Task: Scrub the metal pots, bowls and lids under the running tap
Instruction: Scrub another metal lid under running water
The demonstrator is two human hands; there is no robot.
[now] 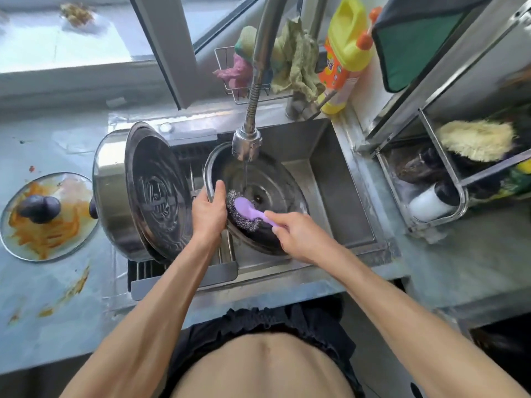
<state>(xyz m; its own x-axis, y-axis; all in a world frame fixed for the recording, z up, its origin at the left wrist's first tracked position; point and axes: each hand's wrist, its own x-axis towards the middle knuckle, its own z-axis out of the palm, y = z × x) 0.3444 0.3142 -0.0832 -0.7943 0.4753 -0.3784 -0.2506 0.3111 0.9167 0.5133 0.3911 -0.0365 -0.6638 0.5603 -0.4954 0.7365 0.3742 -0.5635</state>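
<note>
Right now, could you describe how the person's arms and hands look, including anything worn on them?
Both arms are bare from the bottom of the picture to the fingertips: no sleeves, gloves, watch or rings show on the left hand or the right hand. The forearms are slim. The only clothing in view is a dark gathered waistband.

Home kitchen, sink area by a window [94, 38]. Evidence: stainless steel sink [339, 179] set into a grey worktop [57, 297], pull-down tap [247, 145] with water running, wire caddy [230, 81] behind it holding rags and sponges, yellow detergent bottle [344, 50] beside the tap. Glass lid [48, 216] smeared with orange food residue lies on the worktop at left. Steel rack [436, 179] at right holds scrubbers and a bottle. Food stains on the worktop.
</note>
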